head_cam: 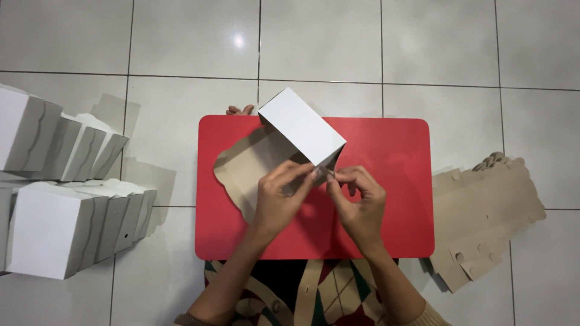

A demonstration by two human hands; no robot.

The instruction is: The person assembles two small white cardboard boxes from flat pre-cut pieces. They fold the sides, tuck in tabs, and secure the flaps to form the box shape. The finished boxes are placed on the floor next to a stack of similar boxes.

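A partly folded cardboard box (302,128), white outside and brown inside, stands tilted on a small red table (393,157). Its brown scalloped flap (241,166) lies flat to the left. My left hand (279,196) and my right hand (357,202) meet at the box's near lower corner, both pinching a small tab there. Fingers hide the tab itself.
Rows of finished white boxes (54,181) stand on the tiled floor at the left. A stack of flat brown box blanks (483,211) lies on the floor at the right. Toes (240,110) show beyond the table's far edge.
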